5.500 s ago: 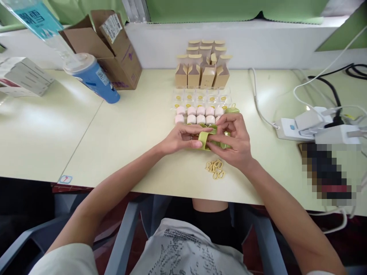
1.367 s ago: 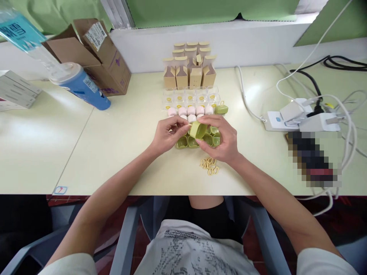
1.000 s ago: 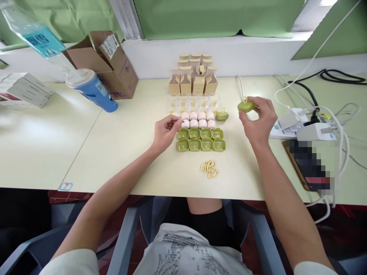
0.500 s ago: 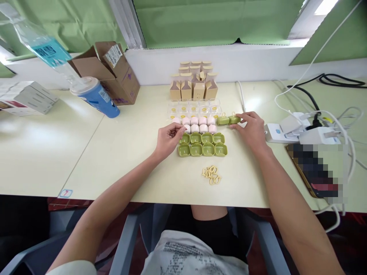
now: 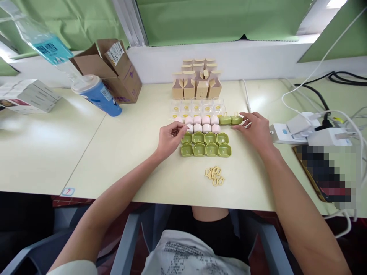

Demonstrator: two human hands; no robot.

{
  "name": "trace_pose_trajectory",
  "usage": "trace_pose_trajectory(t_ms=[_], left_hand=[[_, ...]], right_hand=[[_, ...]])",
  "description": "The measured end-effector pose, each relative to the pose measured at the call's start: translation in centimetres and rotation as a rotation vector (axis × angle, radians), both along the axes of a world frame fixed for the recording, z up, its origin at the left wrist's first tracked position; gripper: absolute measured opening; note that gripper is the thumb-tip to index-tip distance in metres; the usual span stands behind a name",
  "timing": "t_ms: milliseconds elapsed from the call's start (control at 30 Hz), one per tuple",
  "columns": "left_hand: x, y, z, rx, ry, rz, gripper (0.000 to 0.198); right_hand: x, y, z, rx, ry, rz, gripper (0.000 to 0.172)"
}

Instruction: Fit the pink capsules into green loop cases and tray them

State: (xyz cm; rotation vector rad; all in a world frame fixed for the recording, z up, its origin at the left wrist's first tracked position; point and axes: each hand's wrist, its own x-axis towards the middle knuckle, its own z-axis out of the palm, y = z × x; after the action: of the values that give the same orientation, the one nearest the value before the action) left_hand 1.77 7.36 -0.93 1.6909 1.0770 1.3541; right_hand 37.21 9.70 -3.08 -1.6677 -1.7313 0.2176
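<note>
My left hand [image 5: 171, 137] has its thumb and fingers drawn together at the left end of the small pink-and-white rounded pieces [image 5: 197, 128]; anything in the pinch is hidden. Fingers apart, my right hand [image 5: 255, 129] rests beside a green closed piece with a small loop on top [image 5: 236, 120]. A matching green piece [image 5: 225, 120] sits just left of it. In front of the pink pieces, two rows of hollow green cups [image 5: 211, 149] stand on the table. Nearer me lies a small pile of yellowish rings [image 5: 215, 175].
Clear plastic covers [image 5: 197, 107] and open beige cartons [image 5: 183, 89] stand behind. A blue cup [image 5: 106, 99] and a brown cardboard box [image 5: 126, 82] are at the left. A power strip [image 5: 282, 133], cables and a phone [image 5: 321, 172] lie at the right.
My right fingers have loosened from the right-hand green looped piece, which stays beside its match. My left hand keeps its pinch. The view has shifted slightly.
</note>
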Motion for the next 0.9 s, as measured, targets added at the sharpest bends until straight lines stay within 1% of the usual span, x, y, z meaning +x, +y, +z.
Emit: trace_pose_trajectory(t_ms=[67, 167, 200, 233, 267, 300, 333, 367, 400, 433, 467, 500, 533, 567, 600, 633, 700, 733, 767, 833, 900], left_hand=[[0.0, 0.0, 0.0, 0.009, -0.004, -0.002, 0.042], [0.1, 0.0, -0.1, 0.042, 0.027, 0.003, 0.038], [0.0, 0.1, -0.1, 0.062, 0.057, 0.006, 0.035], [-0.1, 0.1, 0.0, 0.089, 0.095, 0.007, 0.033], [-0.2, 0.2, 0.2, 0.121, 0.143, -0.001, 0.03], [-0.4, 0.3, 0.4, 0.155, 0.199, -0.027, 0.028], [-0.7, 0.3, 0.8, 0.189, 0.257, -0.073, 0.026], [-1.1, 0.4, 1.2, 0.217, 0.316, -0.139, 0.025], [-1.5, 0.5, 1.7, 0.233, 0.376, -0.223, 0.023], [-1.9, 0.6, 2.2, 0.235, 0.436, -0.318, 0.023], [-2.3, 0.6, 2.7, 0.223, 0.492, -0.416, 0.023], [-2.6, 0.7, 3.2, 0.203, 0.54, -0.507, 0.023], [-2.9, 0.7, 3.5, 0.182, 0.584, -0.582, 0.023], [-3.0, 0.6, 3.8, 0.166, 0.625, -0.635, 0.025], [-3.1, 0.6, 3.9, 0.156, 0.664, -0.661, 0.026], [-3.1, 0.5, 3.9, 0.151, 0.704, -0.669, 0.026], [-3.0, 0.3, 3.9, 0.141, 0.777, -0.668, 0.019], [-2.9, 0.2, 3.9, 0.135, 0.798, -0.675, 0.015], [-2.9, 0.1, 4.1, 0.127, 0.8, -0.693, 0.014], [-3.0, 0.0, 4.5, 0.107, 0.738, -0.739, 0.013], [-3.3, 0.2, 5.1, 0.065, 0.615, -0.773, 0.012]], right_hand=[[0.1, -0.1, 0.1, -0.022, -0.001, 0.002, 0.076], [0.4, -0.4, 0.8, -0.061, -0.053, -0.013, 0.115], [0.4, -0.6, 1.1, -0.058, -0.077, -0.028, 0.122], [0.3, -0.8, 1.6, -0.039, -0.092, -0.042, 0.123], [0.1, -1.1, 2.1, 0.0, -0.092, -0.048, 0.115], [-0.3, -1.6, 2.7, 0.053, -0.074, -0.037, 0.099], [-0.9, -2.1, 3.3, 0.117, -0.04, -0.005, 0.076], [-1.7, -2.7, 4.0, 0.18, 0.006, 0.052, 0.053], [-2.6, -3.5, 4.7, 0.221, 0.056, 0.14, 0.032], [-3.7, -4.3, 5.4, 0.241, 0.112, 0.248, 0.024], [-4.9, -5.3, 6.0, 0.192, 0.16, 0.408, 0.025], [-6.1, -6.2, 6.6, 0.069, 0.167, 0.625, 0.025], [-7.2, -7.2, 7.1, -0.113, 0.115, 0.828, 0.023], [-8.3, -8.1, 7.5, -0.242, 0.012, 0.974, 0.025], [-9.2, -8.8, 7.7, -0.316, -0.116, 1.008, 0.027], [-9.9, -9.5, 7.8, -0.376, -0.243, 0.996, 0.027], [-10.9, -10.2, 7.8, -0.448, -0.434, 0.937, 0.019], [-11.2, -10.4, 7.7, -0.474, -0.477, 0.921, 0.012], [-11.4, -10.4, 7.5, -0.498, -0.488, 0.921, 0.007], [-11.4, -10.1, 7.2, -0.524, -0.441, 0.948, 0.011], [-11.2, -9.7, 6.8, -0.526, -0.363, 0.969, 0.014]])
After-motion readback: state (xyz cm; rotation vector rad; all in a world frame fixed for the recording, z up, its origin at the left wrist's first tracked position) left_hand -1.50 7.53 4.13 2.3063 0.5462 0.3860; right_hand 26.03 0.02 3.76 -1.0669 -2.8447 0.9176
